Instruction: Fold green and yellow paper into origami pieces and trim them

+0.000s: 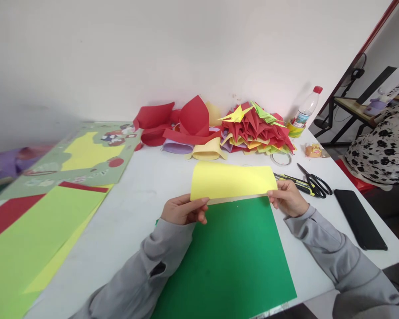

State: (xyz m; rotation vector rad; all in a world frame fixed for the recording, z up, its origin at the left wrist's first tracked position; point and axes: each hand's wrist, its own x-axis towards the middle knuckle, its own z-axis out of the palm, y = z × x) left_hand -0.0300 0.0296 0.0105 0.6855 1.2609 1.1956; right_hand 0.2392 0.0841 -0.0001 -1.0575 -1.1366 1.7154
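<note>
A sheet of yellow paper (232,180) is held up between both hands, its far part curving over. My left hand (186,210) pinches its near left corner between thumb and fingers. At the near right corner, my right hand (287,198) grips the same sheet, thumb on top. Below and nearer to me lies a flat green sheet (229,257) on the white table. Black scissors (315,184) and a yellow-and-black utility knife (297,182) rest just beyond my right hand.
Folded red paper shapes (194,116) and a pile of red paper folds (256,126) stand along the wall. A bottle (307,108), a tape roll (281,158) and a black phone (361,219) are on the right. Lime-green sheets (46,239) cover the left.
</note>
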